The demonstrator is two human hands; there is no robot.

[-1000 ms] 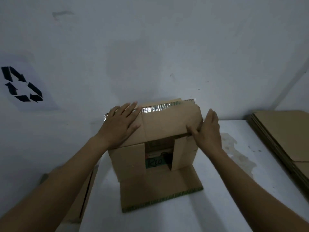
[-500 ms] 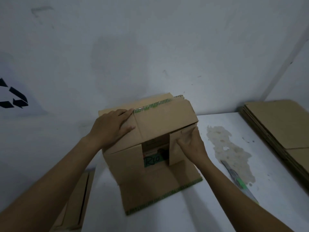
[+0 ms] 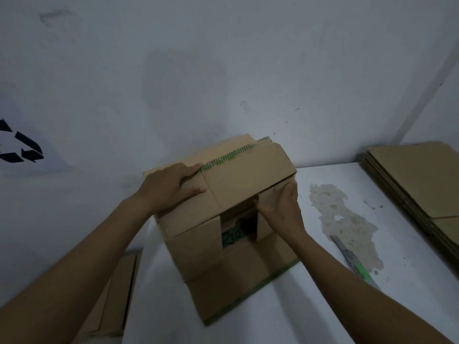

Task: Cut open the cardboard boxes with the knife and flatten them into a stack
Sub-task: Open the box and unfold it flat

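The cardboard box stands on the white bench against the wall, its near end open, with one flap lying flat on the bench towards the person. The left grip lies spread on the box's top panel, fingers straight and reaching a strip of green-marked tape. The right grip pinches the box's right-hand end flap just under the overhanging top panel, thumb hooked round the flap's inner edge and fingers over its outer face. The knife, with a green handle, lies on the bench to the right of the right forearm, apart from both grips, overlapping a rough pale stain.

The right fingertips are tucked beneath the top panel and cannot be seen. The inside of the box is dark; green writing shows there but is not readable. The knife is blurred, so its blade is hard to make out. A stack of flattened cardboard at the bench's far right is cut off by the frame edge, as is a black recycling sign on the wall at left. More cardboard shows below the bench's left edge.

Compared with half a second ago, the right grip has climbed the flap towards the top panel; a second ago it was at the box's outer right edge and the knife was out of view
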